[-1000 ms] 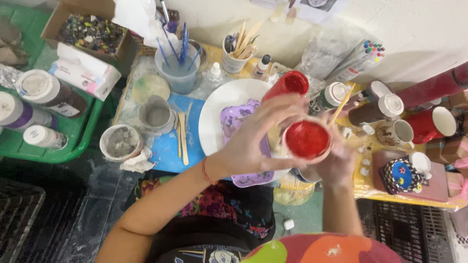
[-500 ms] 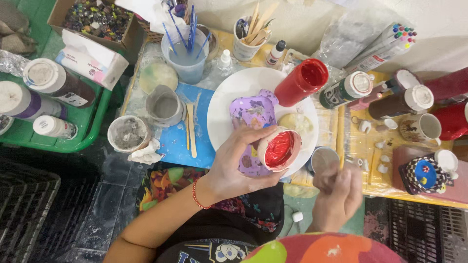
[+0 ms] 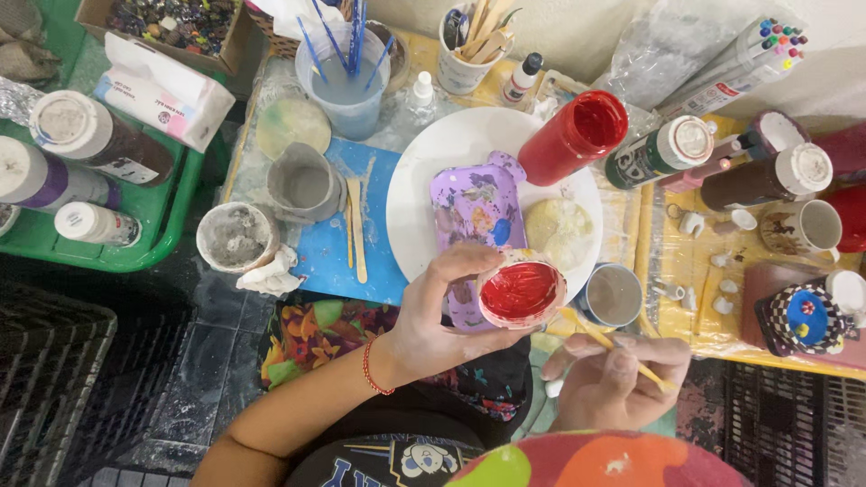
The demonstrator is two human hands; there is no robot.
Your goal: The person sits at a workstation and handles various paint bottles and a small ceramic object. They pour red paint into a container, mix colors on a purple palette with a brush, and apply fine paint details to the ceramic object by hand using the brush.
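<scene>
Red paint coats the inside of the small cup (image 3: 520, 291) that the left hand (image 3: 442, 316) holds, with the fingers curled around its rim and its wall and the opening turned up to the camera. The cup is above the near edge of the white plate (image 3: 424, 180), just in front of a purple painted piece (image 3: 475, 209) that lies on the plate. The right hand (image 3: 613, 379) is lower and a little to the right, apart from the cup; its fingers are closed on a thin yellow stick (image 3: 622, 353), probably a brush handle, but its tip is not clear.

On the plate, beside the purple piece, lies a pale round lump (image 3: 557, 230). An open red paint bottle (image 3: 572, 137) lies tilted on the far right rim of the plate, and near it are two capped bottles, one green (image 3: 657, 153) and one brown (image 3: 767, 178). A small grey cup (image 3: 612, 295) stands just right of the red one. To the left a blue mat (image 3: 329, 243) carries two wooden sticks (image 3: 356, 230) and a grey clay pot (image 3: 305, 185). Behind it a water tub (image 3: 343, 86) holds blue brushes. A green tray (image 3: 108, 257) with jars is at the far left of the surface.
</scene>
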